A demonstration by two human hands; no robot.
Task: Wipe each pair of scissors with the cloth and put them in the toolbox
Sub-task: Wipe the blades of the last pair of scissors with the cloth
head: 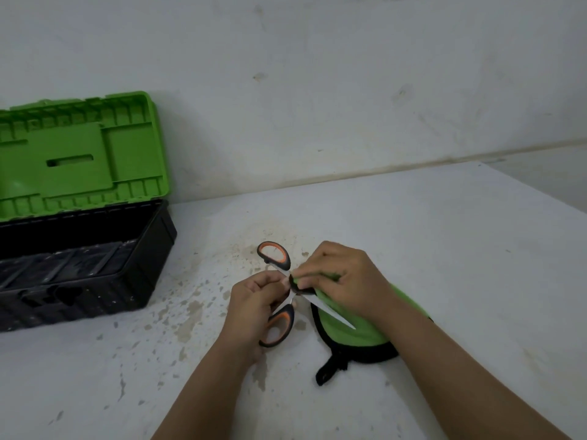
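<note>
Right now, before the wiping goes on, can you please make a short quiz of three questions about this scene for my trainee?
1. True or false: the toolbox lid is closed.
2. Which hand presses the green cloth against the scissors? A) left hand B) right hand C) neither
3. Fill in: the scissors are spread ____, with one bare blade pointing right over the cloth.

Key: 1. False, the green lid stands open. 2. B; the left hand holds the scissors near the pivot. 3. open.
</note>
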